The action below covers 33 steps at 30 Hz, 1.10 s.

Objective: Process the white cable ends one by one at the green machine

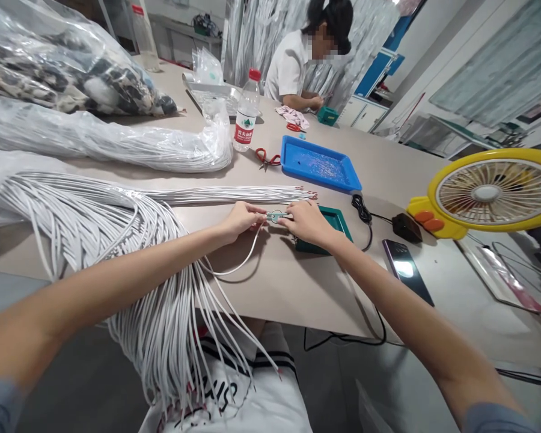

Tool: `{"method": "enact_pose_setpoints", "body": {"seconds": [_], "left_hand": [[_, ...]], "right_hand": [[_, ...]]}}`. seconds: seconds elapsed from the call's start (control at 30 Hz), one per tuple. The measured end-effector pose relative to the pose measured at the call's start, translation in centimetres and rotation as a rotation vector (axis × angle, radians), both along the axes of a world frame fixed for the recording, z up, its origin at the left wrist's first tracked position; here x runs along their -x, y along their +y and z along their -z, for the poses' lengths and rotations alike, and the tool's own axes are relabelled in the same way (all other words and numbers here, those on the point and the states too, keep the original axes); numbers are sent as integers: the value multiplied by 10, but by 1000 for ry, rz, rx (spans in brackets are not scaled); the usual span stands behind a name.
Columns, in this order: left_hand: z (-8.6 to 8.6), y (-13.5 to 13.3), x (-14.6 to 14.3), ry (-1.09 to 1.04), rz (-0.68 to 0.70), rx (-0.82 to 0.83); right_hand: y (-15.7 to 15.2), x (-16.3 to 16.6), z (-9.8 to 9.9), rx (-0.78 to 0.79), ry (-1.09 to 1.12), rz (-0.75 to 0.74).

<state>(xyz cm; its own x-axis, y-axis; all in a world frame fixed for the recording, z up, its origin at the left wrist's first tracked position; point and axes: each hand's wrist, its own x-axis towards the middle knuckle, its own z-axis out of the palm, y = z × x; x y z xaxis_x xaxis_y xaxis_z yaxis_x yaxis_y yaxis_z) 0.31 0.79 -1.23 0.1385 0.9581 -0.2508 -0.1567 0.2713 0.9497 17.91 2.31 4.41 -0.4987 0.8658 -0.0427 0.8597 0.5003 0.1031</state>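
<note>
My left hand (242,218) pinches the end of a single white cable (238,264) that loops down over the table. My right hand (307,220) is closed on a small metal and teal tool or part (277,215) where the cable end meets it. Both hands sit just left of a small green box (338,224). A large bundle of white cables (117,240) lies across the table to the left and hangs over the front edge onto my lap. A row of cable ends with bare copper tips (297,193) lies just behind my hands.
A blue tray (320,167), red scissors (267,159) and a water bottle (247,111) stand behind. A yellow fan (487,193), black adapter (406,227) and phone (406,269) are at right. Bagged cables (117,144) fill the left. Another person (306,57) works at the far end.
</note>
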Motion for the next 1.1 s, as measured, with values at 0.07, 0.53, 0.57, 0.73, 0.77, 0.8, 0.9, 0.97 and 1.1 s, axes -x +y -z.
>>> {"method": "enact_pose_setpoints", "body": {"seconds": [0.07,0.53,0.57,0.73,0.77,0.8,0.9,0.97,1.1], "left_hand": [[-1,0,0,-2,5,-2],[-11,-1,4,-32,-34,-139],[-12,-2,4,-20,-35,-182],[-17,-2,6,128,-34,-405],[-18,-2,7,166,-47,-444],[-19,-2,7,202,-63,-480],[-25,-8,9,309,-83,-578],[-32,-18,7,376,-58,-646],[-50,-51,-9,483,13,-816]], "right_hand": [[6,-6,2,-11,60,42],[-19,-7,12,-274,584,13],[-28,-3,21,-246,702,8],[-55,15,65,-23,940,-120],[-56,16,69,-5,938,-162],[-56,17,72,5,935,-191],[-54,15,71,16,939,-210],[-53,13,68,33,959,-184],[-51,11,64,17,1037,-116]]}}
